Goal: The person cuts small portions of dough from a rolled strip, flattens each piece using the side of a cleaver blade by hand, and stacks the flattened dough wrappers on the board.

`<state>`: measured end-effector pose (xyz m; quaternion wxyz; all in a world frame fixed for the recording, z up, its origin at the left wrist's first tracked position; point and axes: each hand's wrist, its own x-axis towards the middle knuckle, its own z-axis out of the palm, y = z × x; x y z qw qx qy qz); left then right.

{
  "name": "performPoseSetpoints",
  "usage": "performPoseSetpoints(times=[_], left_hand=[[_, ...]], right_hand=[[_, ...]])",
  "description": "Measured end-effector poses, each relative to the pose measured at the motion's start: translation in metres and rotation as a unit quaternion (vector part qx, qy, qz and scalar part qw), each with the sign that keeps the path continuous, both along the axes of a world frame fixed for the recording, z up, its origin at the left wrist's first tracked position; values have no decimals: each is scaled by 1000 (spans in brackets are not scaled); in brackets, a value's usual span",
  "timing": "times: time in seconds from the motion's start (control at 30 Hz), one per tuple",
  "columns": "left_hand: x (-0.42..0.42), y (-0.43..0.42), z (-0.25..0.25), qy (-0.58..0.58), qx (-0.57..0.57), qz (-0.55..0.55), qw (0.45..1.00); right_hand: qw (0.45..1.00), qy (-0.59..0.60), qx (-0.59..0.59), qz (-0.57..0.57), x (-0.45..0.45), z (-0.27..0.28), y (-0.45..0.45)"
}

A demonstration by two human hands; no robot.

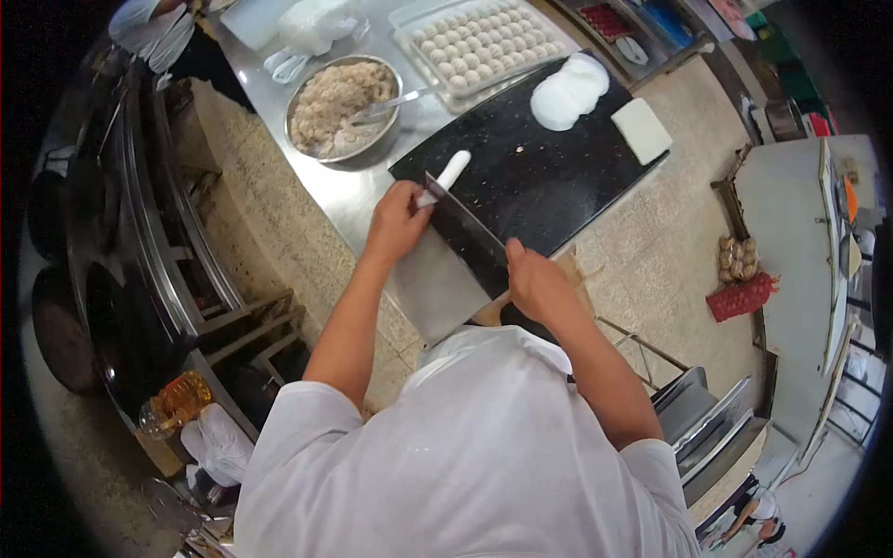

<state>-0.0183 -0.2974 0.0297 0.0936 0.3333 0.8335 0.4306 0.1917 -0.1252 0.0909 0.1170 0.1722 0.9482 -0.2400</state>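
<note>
A white dough roll (pixel 454 168) lies near the left edge of the black board (pixel 549 177). My left hand (pixel 400 221) is closed on the near end of the roll. In my right hand (pixel 539 281) is the handle of a knife (pixel 473 226) with a long metal blade. The blade slants up and left, its far end crossing the roll right beside my left fingers. Whether it has cut through cannot be seen. A stack of thin round white dough sheets (pixel 569 91) lies at the board's far side, left of a white rectangular slab (pixel 642 131).
On the steel table (pixel 321 191), a metal bowl (pixel 394 126) of minced filling (pixel 335 100) holds a spoon (pixel 395 100). Behind the board stands a tray (pixel 406 44) of round white pieces. A stove (pixel 139 223) and an oil bottle (pixel 177 402) are at left. Another person (pixel 163 37) stands upper left.
</note>
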Motion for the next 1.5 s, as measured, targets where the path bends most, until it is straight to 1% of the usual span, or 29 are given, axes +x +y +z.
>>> performPoseSetpoints(times=[0.07, 0.1, 0.17, 0.23, 0.3, 0.33, 0.4, 0.53, 0.6, 0.67, 0.7, 0.77, 0.8, 0.87, 0.93, 0.97, 1.0, 1.03, 1.07, 1.17, 1.2, 1.23, 1.27, 1.3, 1.37, 1.4, 1.43, 1.47, 1.5], left_hand=[[6, -2, -2, -42, 94, 52, 993], [13, -1, 0, -43, 93, 49, 994], [21, 0, 6, 34, -100, -4, 994], [49, 16, 4, 54, -132, -44, 989], [75, 36, -6, 140, -252, -259, 922], [86, 47, -9, 138, -257, -260, 921], [99, 74, -12, 318, -200, -213, 902], [97, 137, -8, 241, -233, -286, 898], [93, 155, -9, 243, -223, -299, 895], [95, 160, -4, 249, -236, -308, 887], [98, 159, -5, 253, -240, -312, 884], [95, 161, -9, 242, -250, -304, 887], [94, 162, -6, 225, -269, -305, 885], [89, 166, -8, 188, -239, -304, 903], [90, 162, 4, 151, -191, -269, 932], [86, 156, 3, 148, -197, -265, 932], [85, 151, 1, 200, -175, -335, 904], [87, 145, -2, 244, -150, -408, 867], [88, 135, -4, 221, -202, -443, 845], [74, 149, -16, 226, -157, -478, 834], [65, 163, -16, 239, -163, -473, 832], [58, 178, -21, 234, -160, -486, 826], [48, 195, -25, 256, -139, -460, 839], [41, 208, -25, 282, -118, -428, 851], [33, 225, -21, 299, -103, -425, 848], [36, 225, -22, 294, -97, -425, 851], [47, 208, -19, 287, -98, -424, 853], [60, 182, -10, 261, -124, -506, 813], [66, 165, -7, 230, -149, -583, 764]], right_hand=[[998, -42, -41, -3, 31, 0, 11], [998, -42, -42, -6, 48, 5, 18], [985, 15, -152, -84, 77, 12, 32], [974, 30, -172, -142, 115, -3, 47], [960, 38, -193, -200, 143, -5, 61], [938, 53, -223, -259, 151, 5, 70], [910, 72, -255, -319, 156, 23, 98], [824, 334, -255, -380, 116, 41, 164], [775, 413, -288, -381, 73, 8, 209], [768, 339, -323, -437, 31, -30, 244], [733, 263, -397, -486, 19, -61, 262], [686, 174, -445, -548, 20, -80, 270], [684, 180, -444, -551, 22, -74, 265], [738, 131, -410, -520, 48, -63, 235], [862, -8, -289, -416, 76, -54, 192], [872, -11, -337, -355, 86, -48, 161], [875, -14, -384, -296, 96, -44, 129], [931, 24, -320, -175, 111, -66, 96], [965, 62, -248, -53, 118, -89, 74], [949, 34, -280, -143, 98, -94, 65], [980, 181, -67, -40, 97, -129, 76], [974, 49, -194, -110, 80, -109, 94], [932, -76, -309, -172, 63, -78, 117], [934, -68, -302, -176, 54, -69, 130], [877, -183, -361, -260, 37, -58, 145], [931, -93, -295, -196, 49, -71, 135], [954, -77, -246, -156, 72, -81, 115], [973, -58, -195, -111, 94, -83, 92], [969, 95, -220, -61, 109, -80, 71]])
